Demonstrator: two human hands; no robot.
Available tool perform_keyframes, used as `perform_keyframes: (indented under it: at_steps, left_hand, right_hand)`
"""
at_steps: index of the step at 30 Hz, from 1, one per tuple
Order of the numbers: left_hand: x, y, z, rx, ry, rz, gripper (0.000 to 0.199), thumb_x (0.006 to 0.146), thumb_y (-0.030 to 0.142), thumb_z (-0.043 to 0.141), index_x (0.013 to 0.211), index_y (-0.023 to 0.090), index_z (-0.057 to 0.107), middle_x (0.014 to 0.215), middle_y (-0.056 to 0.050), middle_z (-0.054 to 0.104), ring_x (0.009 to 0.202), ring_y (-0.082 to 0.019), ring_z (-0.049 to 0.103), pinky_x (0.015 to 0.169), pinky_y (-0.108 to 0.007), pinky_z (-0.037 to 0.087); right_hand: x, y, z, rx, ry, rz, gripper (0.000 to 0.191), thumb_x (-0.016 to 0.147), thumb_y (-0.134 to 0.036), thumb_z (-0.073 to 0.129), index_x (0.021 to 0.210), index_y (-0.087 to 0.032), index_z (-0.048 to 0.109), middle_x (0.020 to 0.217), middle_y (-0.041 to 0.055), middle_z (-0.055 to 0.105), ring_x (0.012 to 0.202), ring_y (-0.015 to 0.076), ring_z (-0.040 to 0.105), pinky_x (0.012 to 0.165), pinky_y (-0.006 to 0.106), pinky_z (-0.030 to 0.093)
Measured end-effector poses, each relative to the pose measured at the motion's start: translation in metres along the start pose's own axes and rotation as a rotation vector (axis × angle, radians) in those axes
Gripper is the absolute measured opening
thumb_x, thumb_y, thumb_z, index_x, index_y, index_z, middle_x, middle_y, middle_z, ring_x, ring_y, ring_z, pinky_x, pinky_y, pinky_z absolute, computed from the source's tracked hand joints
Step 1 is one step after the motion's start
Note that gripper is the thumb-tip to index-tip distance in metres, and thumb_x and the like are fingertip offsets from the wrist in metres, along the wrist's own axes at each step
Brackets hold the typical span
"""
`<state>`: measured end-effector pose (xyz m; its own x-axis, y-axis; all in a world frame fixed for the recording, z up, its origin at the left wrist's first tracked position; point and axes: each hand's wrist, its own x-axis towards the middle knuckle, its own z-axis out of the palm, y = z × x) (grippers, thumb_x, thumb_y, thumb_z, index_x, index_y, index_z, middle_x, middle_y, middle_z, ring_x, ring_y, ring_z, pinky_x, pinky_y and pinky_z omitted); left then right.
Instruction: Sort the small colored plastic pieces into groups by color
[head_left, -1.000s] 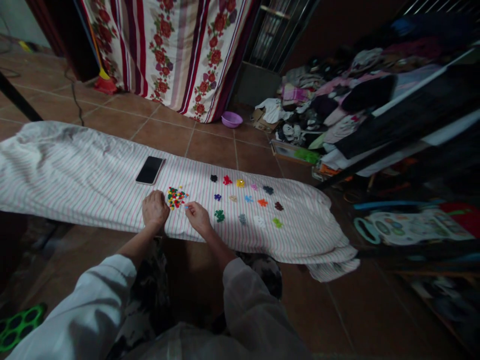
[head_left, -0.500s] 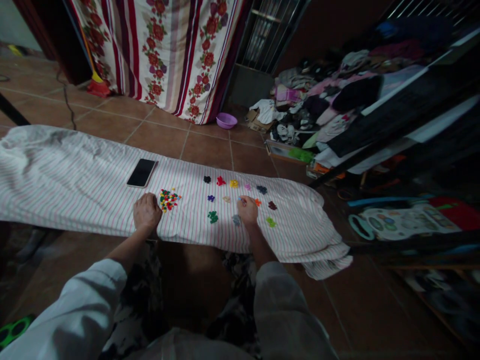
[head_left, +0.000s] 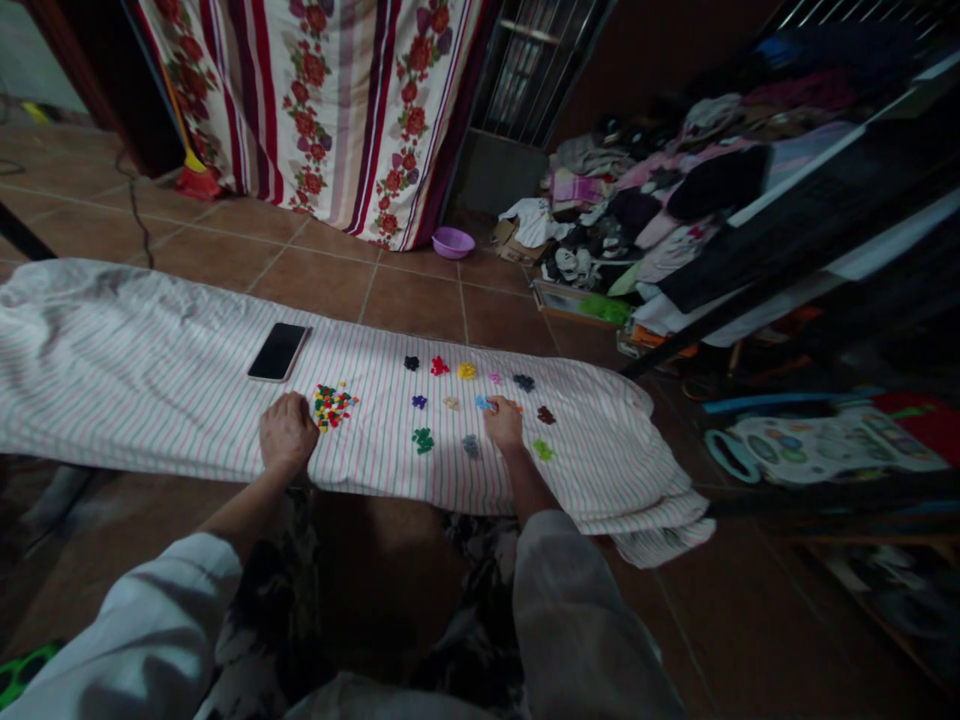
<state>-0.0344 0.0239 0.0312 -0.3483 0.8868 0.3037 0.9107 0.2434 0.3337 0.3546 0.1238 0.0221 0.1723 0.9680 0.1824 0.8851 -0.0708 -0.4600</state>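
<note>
On the striped cloth (head_left: 202, 400), a mixed pile of small coloured pieces (head_left: 332, 407) lies just right of my left hand (head_left: 289, 430), whose fingers are curled on the cloth; what they hold, if anything, is hidden. My right hand (head_left: 504, 422) has its fingers pinched beside a light-blue cluster (head_left: 481, 402); nothing can be made out between the fingertips. Around it are single-colour clusters, among them yellow (head_left: 466, 370), red (head_left: 439, 366), green (head_left: 422, 440), grey (head_left: 470, 446), lime (head_left: 543, 450) and brown (head_left: 546, 414). An orange cluster is partly hidden by my right hand.
A phone (head_left: 278, 351) lies on the cloth behind my left hand. Beyond the cloth's far edge, a purple basin (head_left: 453, 242) stands on the tiled floor before a floral curtain (head_left: 345, 110). Clothes (head_left: 637, 190) are heaped at the back right.
My right hand has shifted slightly right, and the light-blue cluster now shows at its left. My left hand stays beside the mixed pile. The view has moved slightly.
</note>
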Motion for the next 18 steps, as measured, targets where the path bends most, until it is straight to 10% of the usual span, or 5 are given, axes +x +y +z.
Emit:
perform_keyframes:
  at_steps: [18]
  left_hand:
    - [0.001, -0.002, 0.002, -0.016, 0.010, 0.019, 0.023, 0.089, 0.019, 0.040, 0.100, 0.016, 0.060, 0.098, -0.016, 0.067, 0.098, -0.030, 0.061, 0.083, -0.041, 0.041]
  right_hand:
    - [0.012, -0.001, 0.011, -0.096, -0.070, -0.050, 0.034, 0.078, -0.021, 0.063, 0.111, -0.016, 0.072, 0.108, 0.0125, 0.073, 0.103, 0.0237, 0.063, 0.096, 0.033, 0.045]
